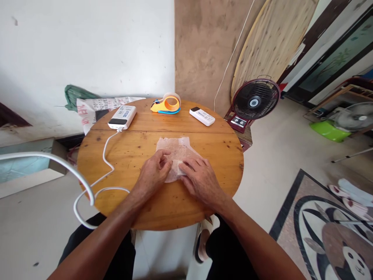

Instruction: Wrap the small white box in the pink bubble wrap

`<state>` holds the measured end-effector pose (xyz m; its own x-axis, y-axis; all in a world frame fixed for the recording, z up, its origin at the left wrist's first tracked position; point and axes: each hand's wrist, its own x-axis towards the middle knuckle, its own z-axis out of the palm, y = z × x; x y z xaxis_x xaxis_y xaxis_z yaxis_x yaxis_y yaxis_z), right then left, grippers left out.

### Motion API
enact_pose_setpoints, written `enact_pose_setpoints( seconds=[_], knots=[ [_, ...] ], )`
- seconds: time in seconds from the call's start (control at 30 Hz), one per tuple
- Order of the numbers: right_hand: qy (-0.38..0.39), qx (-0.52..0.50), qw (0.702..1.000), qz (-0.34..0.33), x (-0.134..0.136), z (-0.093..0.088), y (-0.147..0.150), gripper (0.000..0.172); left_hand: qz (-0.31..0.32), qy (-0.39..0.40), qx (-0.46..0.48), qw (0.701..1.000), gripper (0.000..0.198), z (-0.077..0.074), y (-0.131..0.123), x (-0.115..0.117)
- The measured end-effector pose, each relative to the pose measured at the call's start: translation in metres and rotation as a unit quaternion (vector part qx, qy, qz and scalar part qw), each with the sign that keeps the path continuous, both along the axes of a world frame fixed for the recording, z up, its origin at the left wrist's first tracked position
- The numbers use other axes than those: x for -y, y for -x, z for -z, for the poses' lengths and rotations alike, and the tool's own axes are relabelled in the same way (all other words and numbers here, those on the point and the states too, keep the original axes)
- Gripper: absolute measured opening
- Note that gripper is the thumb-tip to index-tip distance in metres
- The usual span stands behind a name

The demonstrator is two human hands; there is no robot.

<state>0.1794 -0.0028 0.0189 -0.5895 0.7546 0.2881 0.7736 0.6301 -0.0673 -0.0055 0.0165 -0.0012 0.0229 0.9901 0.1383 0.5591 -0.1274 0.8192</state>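
Note:
A small piece of translucent bubble wrap (pixel 171 144) lies on the round wooden table in front of me, its right part folded over. My left hand (pixel 154 169) is at its left side, fingers curled and the thumb resting at the wrap's edge. From the right, my right hand (pixel 201 177) grips the folded part, with fingers across the top and the thumb by the near edge. Whether anything is inside the wrap cannot be made out.
Toward the table's (pixel 140 210) back stand a white power bank (pixel 124 116) with a white cable (pixel 106 155), an orange tape dispenser (pixel 166 105) and a second white device (pixel 202 116). The cable loops over the left edge. A dark fan (pixel 255 102) stands beyond the right edge.

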Motion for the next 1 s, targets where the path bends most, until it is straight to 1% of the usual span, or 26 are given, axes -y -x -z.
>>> enact_pose_setpoints(
  seconds=[0.13,0.23,0.3,0.37,0.43,0.6,0.67,0.73,0.83,0.93,1.0],
  knots=[
    [-0.007,0.022,1.000,-0.001,0.000,-0.003,0.000,0.015,-0.031,-0.011,-0.019,0.999,0.034,0.000,0.013,0.002],
    [-0.018,0.036,0.999,0.000,0.002,-0.003,0.001,0.016,-0.062,-0.022,-0.076,0.995,0.042,0.002,0.021,0.004],
    [-0.030,0.047,0.998,0.001,0.002,-0.003,0.003,0.022,-0.071,-0.010,-0.122,0.990,0.049,0.001,0.025,0.008],
    [-0.045,0.055,0.997,0.003,0.003,-0.001,0.004,0.026,-0.070,0.009,-0.159,0.985,0.054,-0.002,0.027,0.012],
    [-0.058,0.059,0.997,0.005,0.003,0.000,0.004,0.026,-0.063,0.027,-0.180,0.981,0.056,-0.005,0.029,0.015],
    [-0.075,0.068,0.995,0.008,0.003,0.000,0.006,0.024,-0.029,0.076,-0.180,0.980,0.054,-0.012,0.031,0.018],
    [-0.076,0.075,0.994,0.006,0.003,-0.001,0.007,0.024,-0.021,0.084,-0.159,0.983,0.054,-0.014,0.030,0.018],
    [-0.075,0.082,0.994,0.005,0.002,-0.003,0.008,0.024,-0.020,0.082,-0.119,0.989,0.054,-0.014,0.028,0.018],
    [-0.068,0.089,0.994,0.003,0.002,-0.004,0.008,0.024,-0.006,0.098,0.000,0.995,0.057,-0.012,0.025,0.017],
    [-0.055,0.089,0.995,-0.003,0.001,-0.006,0.008,0.026,0.004,0.139,0.139,0.980,0.060,-0.010,0.022,0.018],
    [-0.050,0.088,0.995,-0.006,0.000,-0.007,0.007,0.026,-0.005,0.155,0.237,0.959,0.062,-0.009,0.018,0.019]
  ],
)
